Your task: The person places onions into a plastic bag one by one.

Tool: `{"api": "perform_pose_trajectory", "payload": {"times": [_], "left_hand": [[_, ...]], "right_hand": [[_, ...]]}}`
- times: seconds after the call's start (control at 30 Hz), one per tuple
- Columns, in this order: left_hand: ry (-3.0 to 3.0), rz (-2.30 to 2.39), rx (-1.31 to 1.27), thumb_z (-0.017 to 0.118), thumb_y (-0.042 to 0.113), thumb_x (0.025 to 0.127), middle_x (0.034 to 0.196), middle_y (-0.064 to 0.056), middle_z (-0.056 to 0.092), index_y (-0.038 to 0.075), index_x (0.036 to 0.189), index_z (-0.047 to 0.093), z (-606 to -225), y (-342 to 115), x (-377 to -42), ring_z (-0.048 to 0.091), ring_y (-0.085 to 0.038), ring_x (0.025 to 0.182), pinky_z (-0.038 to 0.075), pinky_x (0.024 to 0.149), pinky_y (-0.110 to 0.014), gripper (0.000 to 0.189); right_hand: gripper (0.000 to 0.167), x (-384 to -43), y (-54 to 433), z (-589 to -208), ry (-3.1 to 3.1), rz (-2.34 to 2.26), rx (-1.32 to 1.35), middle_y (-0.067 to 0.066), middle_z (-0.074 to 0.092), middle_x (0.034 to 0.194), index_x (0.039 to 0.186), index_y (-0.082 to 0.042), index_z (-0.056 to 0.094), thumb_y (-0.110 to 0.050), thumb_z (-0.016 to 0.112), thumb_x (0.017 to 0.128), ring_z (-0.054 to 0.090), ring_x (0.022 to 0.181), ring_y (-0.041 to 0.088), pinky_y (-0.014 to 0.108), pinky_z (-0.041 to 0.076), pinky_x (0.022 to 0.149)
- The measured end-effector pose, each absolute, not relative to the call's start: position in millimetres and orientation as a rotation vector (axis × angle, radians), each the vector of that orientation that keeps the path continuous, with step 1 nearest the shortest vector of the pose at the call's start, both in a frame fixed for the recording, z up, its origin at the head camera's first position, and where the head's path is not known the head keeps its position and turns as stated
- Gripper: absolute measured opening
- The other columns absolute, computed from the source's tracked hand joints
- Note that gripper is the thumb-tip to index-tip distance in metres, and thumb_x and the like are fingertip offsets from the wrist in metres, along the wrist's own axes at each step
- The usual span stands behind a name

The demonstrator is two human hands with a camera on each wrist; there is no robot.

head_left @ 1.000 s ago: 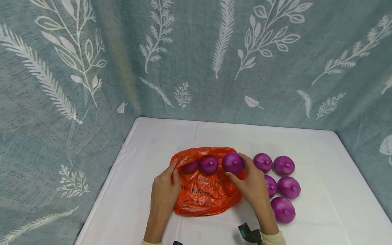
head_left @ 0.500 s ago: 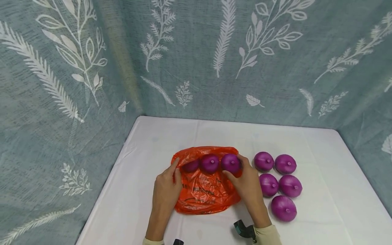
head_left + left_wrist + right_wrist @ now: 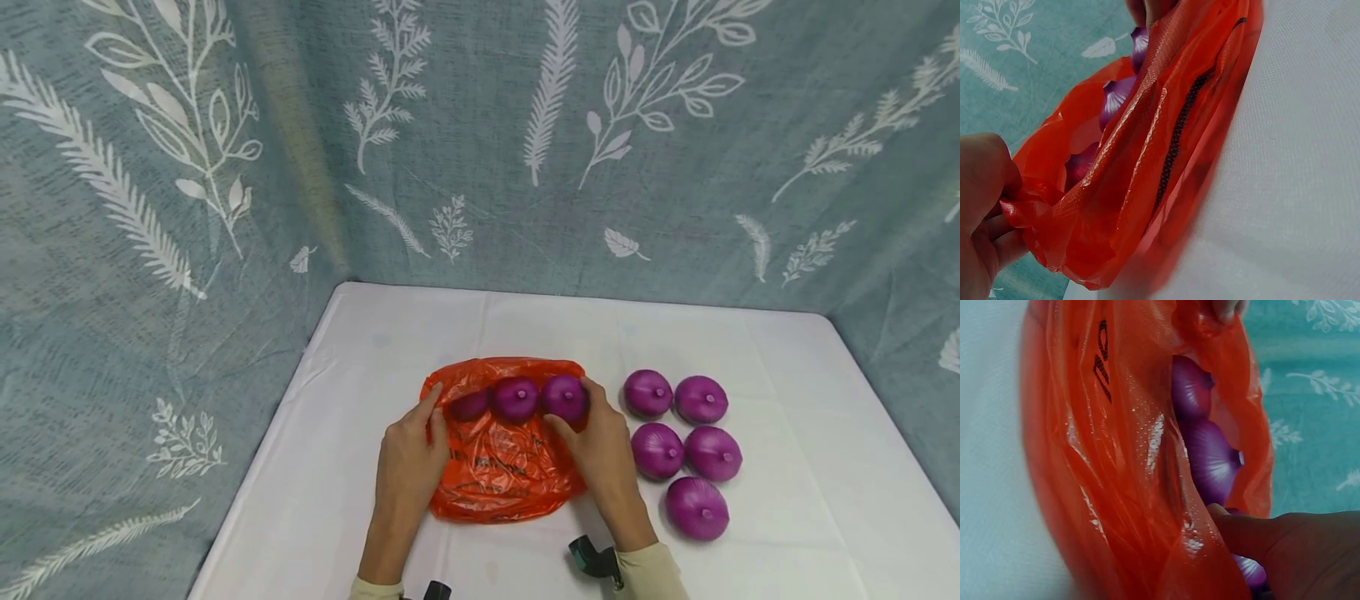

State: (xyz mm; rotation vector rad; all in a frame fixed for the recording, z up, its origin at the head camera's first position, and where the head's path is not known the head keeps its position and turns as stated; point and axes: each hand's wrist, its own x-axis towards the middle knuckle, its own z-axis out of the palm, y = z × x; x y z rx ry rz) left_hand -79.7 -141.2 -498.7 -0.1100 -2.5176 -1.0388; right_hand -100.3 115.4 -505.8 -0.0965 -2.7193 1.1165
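A red plastic bag (image 3: 498,487) with dark print lies on the table, its mouth spread at the far side. My left hand (image 3: 411,457) pinches the left edge of that mouth; in the left wrist view, bag film (image 3: 1019,209) is gathered between the fingers. My right hand (image 3: 609,437) holds a purple onion (image 3: 564,397) at the right end of the mouth, thumb in front. Beside it, in the opening, sit a middle onion (image 3: 515,400) and a left onion (image 3: 469,407) partly hidden by the film. The right wrist view shows the held onion (image 3: 1250,570) mostly behind my thumb.
Several loose onions (image 3: 697,509) stand in a group to the right of my right hand on the white-covered table (image 3: 795,467). A leaf-patterned teal curtain (image 3: 480,167) hangs along the back and sides. A dark wrist mount (image 3: 594,558) juts out by the right sleeve.
My right hand has moved left with its onion, bringing it into the bag's mouth close to the middle onion. The left hand keeps its pinch on the bag's edge.
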Motion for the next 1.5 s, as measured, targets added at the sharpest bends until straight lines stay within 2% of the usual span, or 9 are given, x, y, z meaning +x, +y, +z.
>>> {"api": "perform_pose_trajectory", "payload": {"times": [0.33,0.5,0.87,1.03,1.13,1.3,1.4,1.43,1.5], "left_hand": [[-2.517,-1.03,-0.115,0.061,0.005,0.104,0.069,-0.007,0.062,0.0,0.143,0.065,-501.1,-138.8,-81.5,0.036,-0.006,0.051,0.035,0.044,-0.024,0.04],[-2.516,-1.025,-0.097,0.061,0.006,0.104,0.066,-0.004,0.058,0.002,0.144,0.065,-504.7,-140.4,-81.2,0.035,-0.005,0.05,0.035,0.044,-0.024,0.041],[-2.501,-1.047,-0.095,0.061,0.005,0.104,0.063,0.0,0.051,0.0,0.144,0.064,-501.2,-139.4,-80.2,0.033,-0.005,0.049,0.033,0.043,-0.023,0.04],[-2.5,-1.053,-0.09,0.061,0.005,0.104,0.064,0.001,0.052,0.0,0.144,0.065,-501.0,-139.1,-79.4,0.033,-0.005,0.049,0.033,0.043,-0.024,0.04],[-2.509,-1.057,-0.088,0.061,0.005,0.104,0.063,0.0,0.052,0.0,0.144,0.064,-500.4,-138.2,-78.9,0.032,-0.005,0.049,0.033,0.043,-0.023,0.04],[-2.511,-1.056,-0.081,0.061,0.005,0.104,0.074,-0.011,0.066,-0.001,0.143,0.064,-499.0,-137.0,-78.1,0.035,-0.006,0.05,0.035,0.044,-0.024,0.04],[-2.507,-1.058,-0.08,0.061,0.005,0.104,0.081,-0.016,0.071,-0.001,0.143,0.065,-497.7,-136.7,-77.9,0.036,-0.007,0.051,0.036,0.045,-0.024,0.04],[-2.508,-1.058,-0.08,0.061,0.005,0.104,0.082,-0.017,0.072,-0.001,0.143,0.065,-497.4,-136.6,-78.0,0.037,-0.007,0.051,0.036,0.045,-0.024,0.04],[-2.512,-1.059,-0.08,0.061,0.006,0.104,0.082,-0.018,0.072,-0.001,0.143,0.065,-496.9,-136.6,-78.1,0.037,-0.007,0.051,0.036,0.045,-0.024,0.04]], "right_hand": [[0.084,-102.0,113.7,-510.0,-2.765,1.053,-0.109,0.03,0.07,0.128,0.156,-0.003,0.047,-0.031,0.088,0.089,0.072,0.112,0.043,0.057,0.059,0.091],[0.085,-100.9,110.6,-509.1,-2.769,1.022,-0.105,0.031,0.071,0.123,0.155,-0.001,0.045,-0.028,0.089,0.088,0.073,0.107,0.044,0.057,0.059,0.089],[0.085,-102.2,108.1,-508.0,-2.741,1.034,-0.068,0.031,0.071,0.122,0.154,0.0,0.043,-0.025,0.09,0.087,0.072,0.108,0.045,0.058,0.059,0.089],[0.09,-99.0,112.0,-505.1,-2.747,1.053,-0.048,0.032,0.068,0.129,0.157,0.002,0.04,-0.027,0.09,0.087,0.071,0.112,0.044,0.056,0.058,0.092],[0.09,-95.3,116.3,-497.5,-2.739,1.078,-0.016,0.031,0.063,0.139,0.158,0.002,0.041,-0.029,0.088,0.089,0.069,0.118,0.043,0.054,0.057,0.096],[0.082,-88.2,130.1,-478.3,-2.73,1.104,-0.031,0.027,0.058,0.149,0.158,-0.003,0.043,-0.033,0.084,0.093,0.066,0.122,0.045,0.055,0.056,0.096],[0.079,-82.9,141.4,-466.9,-2.713,1.088,-0.078,0.026,0.062,0.144,0.158,-0.007,0.044,-0.034,0.082,0.095,0.066,0.123,0.045,0.055,0.058,0.093],[0.078,-80.8,145.1,-463.4,-2.7,1.077,-0.089,0.027,0.063,0.142,0.158,-0.008,0.045,-0.034,0.081,0.095,0.07,0.113,0.045,0.054,0.06,0.089],[0.076,-76.6,152.9,-456.9,-2.678,1.048,-0.115,0.025,0.07,0.128,0.159,-0.01,0.046,-0.034,0.081,0.095,0.073,0.088,0.041,0.049,0.063,0.077]]}}
